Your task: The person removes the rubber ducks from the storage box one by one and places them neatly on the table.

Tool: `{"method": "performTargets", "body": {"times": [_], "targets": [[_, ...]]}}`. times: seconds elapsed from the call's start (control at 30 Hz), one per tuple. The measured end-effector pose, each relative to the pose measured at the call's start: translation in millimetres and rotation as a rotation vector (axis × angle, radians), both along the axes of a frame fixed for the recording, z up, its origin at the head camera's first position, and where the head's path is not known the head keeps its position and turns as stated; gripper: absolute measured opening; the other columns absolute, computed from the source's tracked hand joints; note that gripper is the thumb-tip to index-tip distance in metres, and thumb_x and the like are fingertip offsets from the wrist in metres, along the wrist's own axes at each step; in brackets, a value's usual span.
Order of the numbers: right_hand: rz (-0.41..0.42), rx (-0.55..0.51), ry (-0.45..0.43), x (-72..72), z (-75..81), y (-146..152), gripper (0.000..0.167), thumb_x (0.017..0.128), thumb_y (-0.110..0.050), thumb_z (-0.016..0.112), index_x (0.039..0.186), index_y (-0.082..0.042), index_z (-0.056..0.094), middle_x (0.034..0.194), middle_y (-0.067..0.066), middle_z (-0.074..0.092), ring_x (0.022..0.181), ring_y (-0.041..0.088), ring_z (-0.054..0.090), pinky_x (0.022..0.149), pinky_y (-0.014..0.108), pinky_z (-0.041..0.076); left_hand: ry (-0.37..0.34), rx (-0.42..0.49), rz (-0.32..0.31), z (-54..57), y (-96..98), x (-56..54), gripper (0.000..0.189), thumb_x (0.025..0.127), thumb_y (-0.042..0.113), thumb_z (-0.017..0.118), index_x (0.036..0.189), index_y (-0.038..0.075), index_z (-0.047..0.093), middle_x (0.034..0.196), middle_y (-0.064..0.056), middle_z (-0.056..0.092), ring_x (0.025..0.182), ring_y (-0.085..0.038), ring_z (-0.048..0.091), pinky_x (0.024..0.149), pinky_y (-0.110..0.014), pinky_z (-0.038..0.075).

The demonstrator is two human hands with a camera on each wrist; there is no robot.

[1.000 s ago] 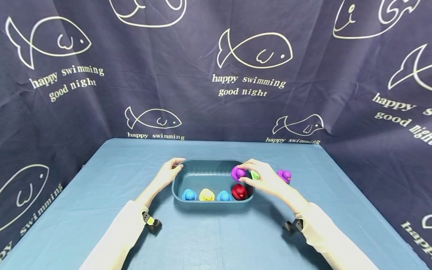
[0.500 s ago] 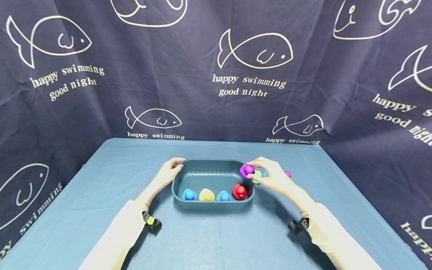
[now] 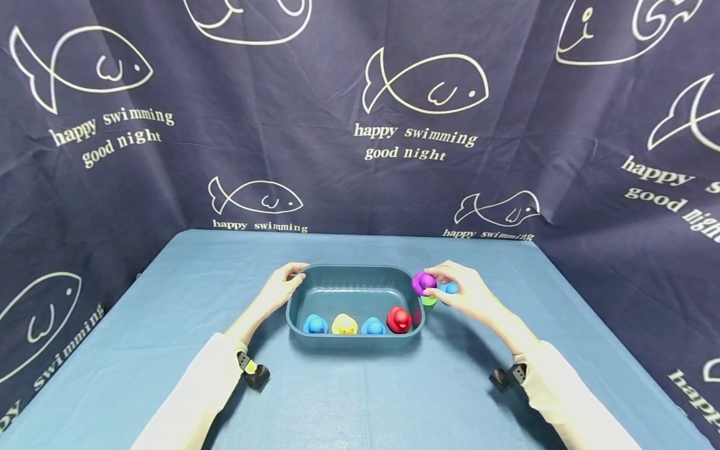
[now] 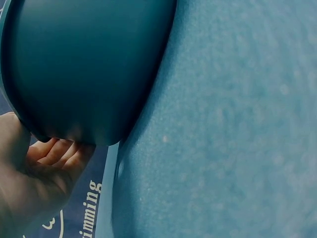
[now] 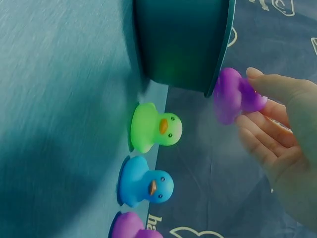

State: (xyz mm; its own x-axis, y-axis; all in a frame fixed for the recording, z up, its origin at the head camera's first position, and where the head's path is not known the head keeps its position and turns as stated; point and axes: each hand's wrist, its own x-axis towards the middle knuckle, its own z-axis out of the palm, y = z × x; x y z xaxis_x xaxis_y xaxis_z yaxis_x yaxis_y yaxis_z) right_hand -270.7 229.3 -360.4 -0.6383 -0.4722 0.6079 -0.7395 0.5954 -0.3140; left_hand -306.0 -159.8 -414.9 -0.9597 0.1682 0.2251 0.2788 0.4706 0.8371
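Note:
A dark teal tub (image 3: 354, 340) sits on the table, and my left hand (image 3: 278, 290) grips its left end at the back corner, the thumb at the rim. Between thumb and fingers of my right hand (image 3: 467, 289) is a purple rubber duck (image 3: 422, 283), held up just outside the tub's right rim. Along the tub's near wall sit a blue duck (image 3: 316, 325), a yellow duck (image 3: 344, 325), a second blue duck (image 3: 373, 327) and a red duck (image 3: 399, 319). In the right wrist view, a green duck (image 5: 146, 128) stands on the table below the held one.
Past the green duck, away from the tub, another blue duck (image 5: 133, 181) and another purple duck (image 5: 130, 227) stand in a row. The blue cloth-covered table (image 3: 349, 400) meets a navy curtain (image 3: 332, 187) with fish drawings at the back and sides.
My right hand has carried the purple duck rightward, from over the tub's right part to outside its right rim. The left hand, the tub and the ducks in it have stayed put.

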Motion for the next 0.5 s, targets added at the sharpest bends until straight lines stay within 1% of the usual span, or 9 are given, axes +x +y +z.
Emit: {"method": "performTargets", "body": {"times": [0.13,0.2,0.27,0.43,0.5], "targets": [[-0.019,0.008,-0.001,-1.0,-1.1,7,0.037,0.068,-0.011,0.082,0.102,-0.004,0.07,0.093,0.002,0.067,0.079,0.018,0.064,0.076,0.026,0.051,0.014,-0.008,-0.003,-0.4,-0.1,-0.1,0.032,0.093,0.007,0.053,0.124,-0.003,0.056,0.112,-0.021,0.061,0.082,-0.018,0.053,0.068,-0.024,0.044],[-0.029,0.007,-0.001,-1.3,-1.5,10,0.038,0.068,-0.011,0.082,0.103,-0.004,0.07,0.094,0.002,0.068,0.08,0.017,0.064,0.075,0.024,0.05,0.021,-0.006,-0.006,-0.8,-0.2,-0.3,0.032,0.093,0.007,0.053,0.123,-0.003,0.056,0.112,-0.022,0.061,0.083,-0.018,0.053,0.069,-0.024,0.044],[-0.04,0.007,0.004,-1.8,-2.0,13,0.038,0.068,-0.011,0.082,0.103,-0.005,0.07,0.093,0.003,0.068,0.08,0.017,0.064,0.071,0.021,0.049,0.028,-0.007,-0.009,-1.2,-0.2,-0.4,0.032,0.093,0.007,0.052,0.123,-0.003,0.056,0.112,-0.022,0.062,0.083,-0.018,0.054,0.069,-0.024,0.044],[-0.06,0.015,0.034,-2.5,-3.7,23,0.038,0.067,-0.009,0.082,0.103,-0.003,0.07,0.094,0.005,0.068,0.079,0.019,0.064,0.068,0.026,0.05,0.03,-0.004,-0.011,-1.2,0.1,-0.2,0.032,0.093,0.007,0.052,0.123,-0.003,0.056,0.111,-0.022,0.061,0.081,-0.018,0.053,0.068,-0.023,0.044],[-0.069,0.017,0.038,-2.8,-4.4,27,0.038,0.067,-0.008,0.082,0.103,-0.003,0.07,0.094,0.005,0.069,0.08,0.019,0.065,0.071,0.028,0.051,0.029,-0.003,-0.009,-1.3,0.2,-0.1,0.032,0.094,0.007,0.052,0.123,-0.003,0.056,0.112,-0.022,0.061,0.082,-0.018,0.053,0.068,-0.023,0.044]]}}
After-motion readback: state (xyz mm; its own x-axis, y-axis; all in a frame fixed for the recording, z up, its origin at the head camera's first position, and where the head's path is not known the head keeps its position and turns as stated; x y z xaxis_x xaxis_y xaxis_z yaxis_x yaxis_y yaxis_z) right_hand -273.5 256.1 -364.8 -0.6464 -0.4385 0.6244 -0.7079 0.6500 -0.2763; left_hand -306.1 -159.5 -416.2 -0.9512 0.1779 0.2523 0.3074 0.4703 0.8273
